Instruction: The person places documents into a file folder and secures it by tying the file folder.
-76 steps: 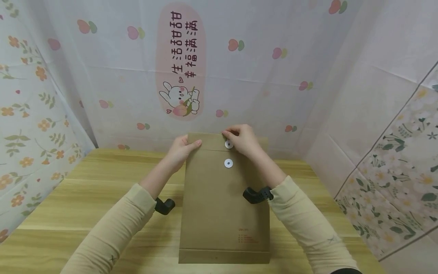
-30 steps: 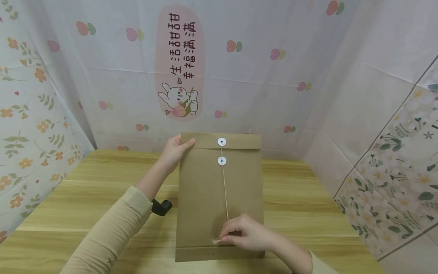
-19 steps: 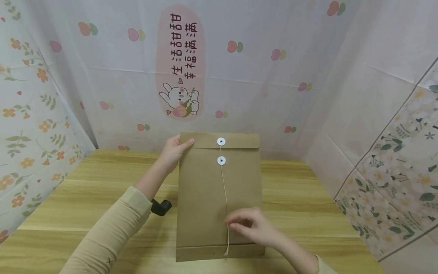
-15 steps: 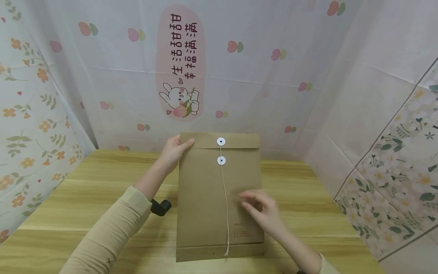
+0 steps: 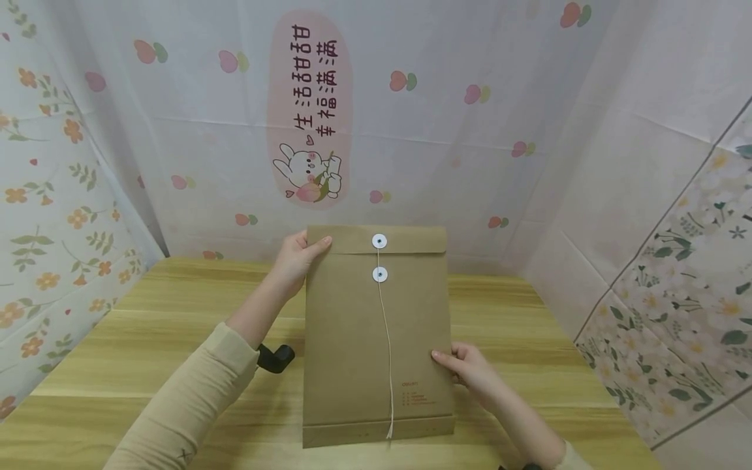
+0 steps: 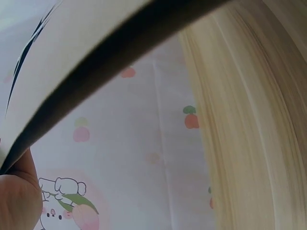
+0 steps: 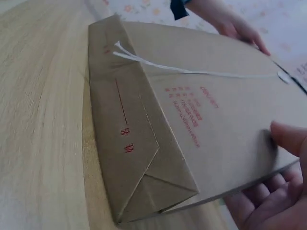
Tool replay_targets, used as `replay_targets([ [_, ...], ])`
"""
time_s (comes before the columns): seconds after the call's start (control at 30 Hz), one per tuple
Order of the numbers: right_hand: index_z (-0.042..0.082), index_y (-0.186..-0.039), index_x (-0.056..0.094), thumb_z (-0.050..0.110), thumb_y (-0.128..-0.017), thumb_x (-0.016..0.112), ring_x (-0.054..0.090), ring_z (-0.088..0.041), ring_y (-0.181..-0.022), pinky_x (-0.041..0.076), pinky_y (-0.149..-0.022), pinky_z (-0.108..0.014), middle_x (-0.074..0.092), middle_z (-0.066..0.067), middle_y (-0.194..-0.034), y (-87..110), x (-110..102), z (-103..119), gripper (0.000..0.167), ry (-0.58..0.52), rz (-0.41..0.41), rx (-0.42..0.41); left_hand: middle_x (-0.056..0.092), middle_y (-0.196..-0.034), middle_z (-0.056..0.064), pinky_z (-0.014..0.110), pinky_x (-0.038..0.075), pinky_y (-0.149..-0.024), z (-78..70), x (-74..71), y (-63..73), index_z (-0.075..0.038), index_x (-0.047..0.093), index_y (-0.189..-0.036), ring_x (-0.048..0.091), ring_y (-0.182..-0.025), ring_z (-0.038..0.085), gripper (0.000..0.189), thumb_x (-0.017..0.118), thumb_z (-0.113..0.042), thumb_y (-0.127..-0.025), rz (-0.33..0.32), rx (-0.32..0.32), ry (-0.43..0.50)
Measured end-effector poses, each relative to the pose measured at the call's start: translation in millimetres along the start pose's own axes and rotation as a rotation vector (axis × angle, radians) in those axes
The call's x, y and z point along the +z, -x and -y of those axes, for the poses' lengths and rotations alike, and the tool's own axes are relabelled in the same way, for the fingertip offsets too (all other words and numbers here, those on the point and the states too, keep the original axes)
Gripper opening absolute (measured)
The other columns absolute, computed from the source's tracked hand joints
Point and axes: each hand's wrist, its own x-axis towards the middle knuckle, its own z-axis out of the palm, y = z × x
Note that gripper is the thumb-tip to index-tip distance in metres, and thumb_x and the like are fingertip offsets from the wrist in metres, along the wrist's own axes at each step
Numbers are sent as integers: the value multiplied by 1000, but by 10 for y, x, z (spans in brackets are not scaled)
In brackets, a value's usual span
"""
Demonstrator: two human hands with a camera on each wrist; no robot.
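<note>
A brown kraft document envelope (image 5: 346, 339) stands tilted over the wooden table, its flap folded down at the top. Two white button discs sit one above the other, the upper disc (image 5: 379, 241) on the flap. From them a thin white string (image 5: 388, 352) hangs loose down the front to the bottom fold. My left hand (image 5: 296, 260) grips the upper left edge, thumb in front. My right hand (image 5: 470, 369) pinches the lower right edge; in the right wrist view its thumb (image 7: 288, 136) lies on the front and its fingers (image 7: 259, 196) are beneath.
The wooden table (image 5: 223, 294) extends on both sides of the envelope. A patterned cloth curtain (image 5: 458, 163) hangs right behind it, with floral cloths at left and right. A black wrist camera mount (image 5: 277, 358) juts out beside the left sleeve (image 5: 194, 391).
My right hand went from the flap down along the string, released its end near the bottom, then took the envelope's right edge. My left hand kept its grip at the upper left.
</note>
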Motion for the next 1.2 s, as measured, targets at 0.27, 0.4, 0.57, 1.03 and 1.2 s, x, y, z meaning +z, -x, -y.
replay_targets([
  [0.27,12,-95,72,15,-98,54,68,-17,-85,54,-77,-32,71,-1,-92,7,-129,-51,19,-161,24,4,69,-78,-3,28,56,-64,-51,53,72,-2,59,-102,67,-67,12,9,56,-9,-97,-40,-11,84],
  [0.4,16,-98,74,12,-102,43,68,-15,-88,54,-78,-31,72,-1,-96,-7,-283,-63,31,-225,124,-61,68,-78,-3,27,56,-64,-68,73,100,-3,60,-98,66,-66,11,6,57,-9,-96,-116,-4,137],
  [0.57,18,-103,73,21,-107,24,65,-11,-91,52,-80,-27,70,3,-99,24,-497,-114,49,-374,303,-118,67,-77,-2,24,55,-63,-78,84,119,-1,60,-97,65,-64,10,8,59,-8,-95,-247,-6,233],
  [1.03,12,-120,57,4,-104,18,60,-12,-98,48,-81,-22,63,-1,-112,59,-387,-155,43,-760,182,-397,29,-152,5,35,26,-111,203,145,335,-6,41,-137,25,-140,19,44,52,-25,-100,-455,-156,416],
  [1.2,13,-120,56,-5,-101,28,63,-11,-93,51,-78,-22,65,1,-109,127,-392,-125,38,-568,-28,-388,49,-128,7,29,45,-96,325,65,408,-2,33,-138,53,-117,20,46,52,-18,-99,-333,-224,444],
])
